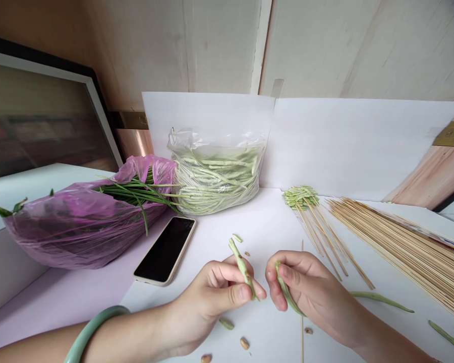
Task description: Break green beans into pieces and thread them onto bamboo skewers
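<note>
White paper backs the pale tabletop, and here's a short, light-green bean piece with brown spots, pinched upright and tilted between the left hand's thumb and fingers. Over to the right hand: fingers curled nearly closed around another green bean piece, smooth and slightly bent, its lower end by the palm. The hands sit just apart, brown seeds lying below them!

no readable text, no legible labels, no brand names, no numbers, no signs
</note>
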